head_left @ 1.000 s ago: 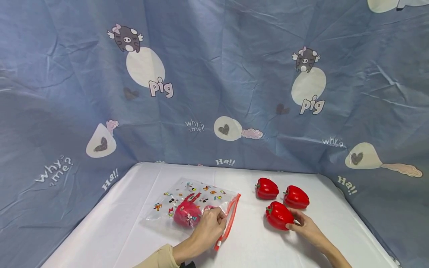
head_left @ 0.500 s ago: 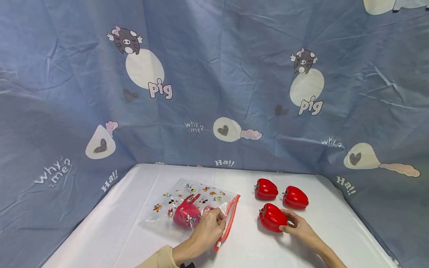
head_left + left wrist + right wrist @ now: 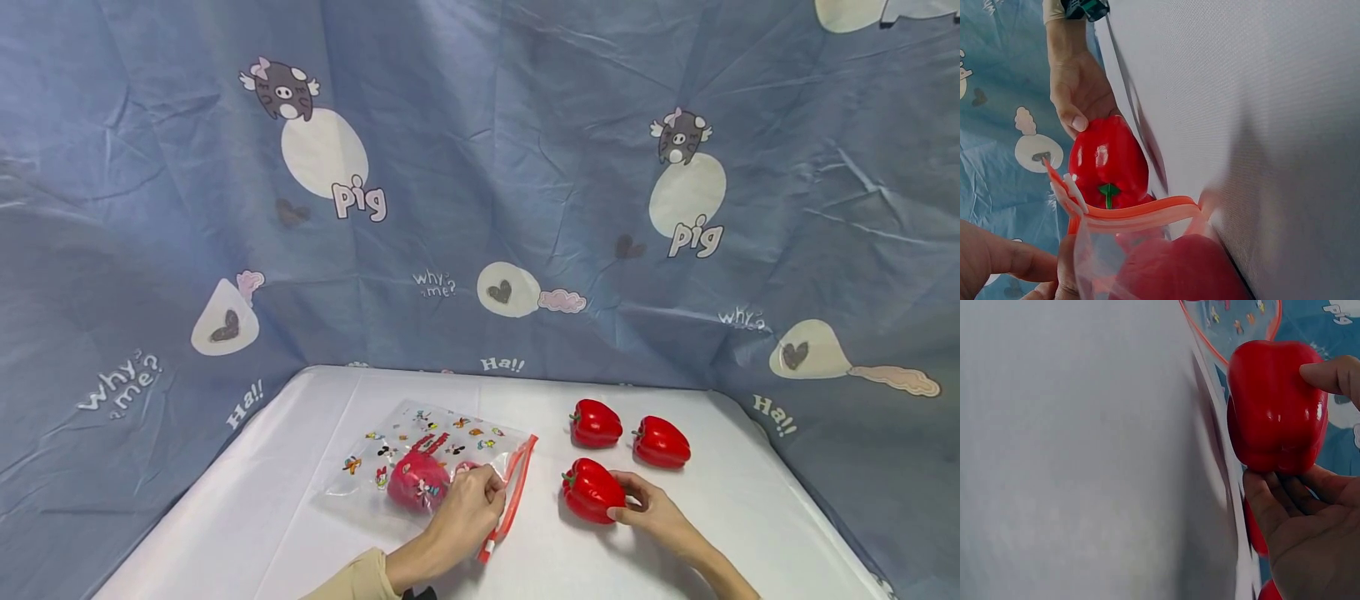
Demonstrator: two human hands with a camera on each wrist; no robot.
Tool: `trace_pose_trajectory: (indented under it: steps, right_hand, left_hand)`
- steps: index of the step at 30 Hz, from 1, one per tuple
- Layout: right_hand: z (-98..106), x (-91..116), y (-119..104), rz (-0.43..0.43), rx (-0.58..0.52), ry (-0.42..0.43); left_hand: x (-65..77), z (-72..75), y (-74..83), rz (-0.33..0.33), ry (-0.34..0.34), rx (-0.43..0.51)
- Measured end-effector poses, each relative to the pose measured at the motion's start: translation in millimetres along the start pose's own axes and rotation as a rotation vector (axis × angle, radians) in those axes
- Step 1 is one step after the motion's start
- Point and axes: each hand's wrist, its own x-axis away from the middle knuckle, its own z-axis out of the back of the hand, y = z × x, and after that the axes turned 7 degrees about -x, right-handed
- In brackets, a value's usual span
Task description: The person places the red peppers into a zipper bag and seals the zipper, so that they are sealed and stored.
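My right hand (image 3: 651, 510) grips a red bell pepper (image 3: 591, 491) between thumb and fingers, its green stem pointing left. In the right wrist view the thumb lies on one side of the pepper (image 3: 1277, 406) and the fingers on the other. To the left, my left hand (image 3: 467, 510) pinches the edge of a clear zip bag (image 3: 360, 500) printed with cartoon figures. The bag's orange-red zip edge (image 3: 517, 492) gapes, as the left wrist view shows. Inside lies a red pepper (image 3: 417, 481); another red shape beside it is partly hidden by my left hand.
Two more red bell peppers lie behind the held one, one at the back (image 3: 596, 423) and one farther right (image 3: 661, 442). A white cloth covers the table (image 3: 300, 450). Blue printed fabric (image 3: 450, 167) hangs behind and at both sides.
My right hand has carried the red bell pepper leftward, closer to the bag's mouth. My left hand and the bag have stayed in place.
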Motion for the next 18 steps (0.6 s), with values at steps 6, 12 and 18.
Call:
trace_pose_trajectory:
  steps: [6,12,18]
  right_hand:
    - [-5,-2,-3,0.064,-0.016,-0.034]
    - [-13,-5,-6,0.050,-0.030,-0.058]
    - [-20,-5,-8,0.074,-0.051,-0.102]
  left_hand:
    - [0.1,-1.1,-0.8,-0.001,0.006,-0.015]
    - [0.4,-2.6,-1.8,-0.001,0.002,-0.018]
    - [0.9,-2.5,-1.6,0.007,-0.005,-0.017]
